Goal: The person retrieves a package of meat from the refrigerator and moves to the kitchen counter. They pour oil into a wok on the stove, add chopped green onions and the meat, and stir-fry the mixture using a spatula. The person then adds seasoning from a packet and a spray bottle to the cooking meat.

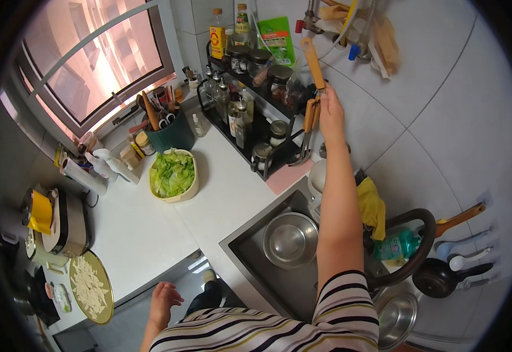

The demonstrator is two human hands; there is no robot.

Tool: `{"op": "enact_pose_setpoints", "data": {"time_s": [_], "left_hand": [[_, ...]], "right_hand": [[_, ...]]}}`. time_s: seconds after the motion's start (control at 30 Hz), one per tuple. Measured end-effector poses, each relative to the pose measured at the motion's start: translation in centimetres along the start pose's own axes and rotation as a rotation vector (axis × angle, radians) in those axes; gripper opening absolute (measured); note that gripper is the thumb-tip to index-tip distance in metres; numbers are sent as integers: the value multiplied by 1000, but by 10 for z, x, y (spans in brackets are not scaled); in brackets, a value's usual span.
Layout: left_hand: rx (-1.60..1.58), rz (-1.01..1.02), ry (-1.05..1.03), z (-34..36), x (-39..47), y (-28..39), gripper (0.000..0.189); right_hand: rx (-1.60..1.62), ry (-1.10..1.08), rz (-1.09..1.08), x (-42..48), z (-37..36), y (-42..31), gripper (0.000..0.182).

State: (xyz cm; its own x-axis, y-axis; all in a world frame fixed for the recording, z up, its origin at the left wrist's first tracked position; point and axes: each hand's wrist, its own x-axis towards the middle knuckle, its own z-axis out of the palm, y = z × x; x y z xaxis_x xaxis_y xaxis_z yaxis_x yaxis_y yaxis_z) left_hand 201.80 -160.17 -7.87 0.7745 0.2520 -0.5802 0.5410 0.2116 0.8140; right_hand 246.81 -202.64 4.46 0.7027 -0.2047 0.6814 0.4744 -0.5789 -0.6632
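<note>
My right hand (331, 112) reaches across the sink to the end of the spice rack and grips a utensil by the lower part of its wooden handle (312, 66). The working end of that utensil is hidden. Just below my fingers, more wooden-handled utensils (311, 115) hang at the rack's end, their metal heads pointing down. Low in the view, my left hand (165, 299) hangs beside my body over the floor, empty, with its fingers loosely curled. The two-tier black spice rack (268, 115) carries oil bottles (242, 123) and several lidded jars (278, 79).
A steel bowl (290, 240) sits in the sink (256, 275), beneath my right forearm. The dark curved faucet (429, 224) arches at right. On the counter (150, 237) stand a tub of lettuce (173, 176), a green utensil holder (170, 132) and a plate of pale slices (91, 286).
</note>
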Motion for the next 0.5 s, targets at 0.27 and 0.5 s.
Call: {"op": "enact_pose_setpoints", "data": {"time_s": [0.27, 0.5], "left_hand": [[-55, 30, 61, -15, -8, -13, 25], [-75, -3, 57, -12, -8, -13, 24]], "right_hand": [[-146, -89, 49, 37, 9, 60, 36], [-231, -179, 211, 32, 20, 38, 36]]}}
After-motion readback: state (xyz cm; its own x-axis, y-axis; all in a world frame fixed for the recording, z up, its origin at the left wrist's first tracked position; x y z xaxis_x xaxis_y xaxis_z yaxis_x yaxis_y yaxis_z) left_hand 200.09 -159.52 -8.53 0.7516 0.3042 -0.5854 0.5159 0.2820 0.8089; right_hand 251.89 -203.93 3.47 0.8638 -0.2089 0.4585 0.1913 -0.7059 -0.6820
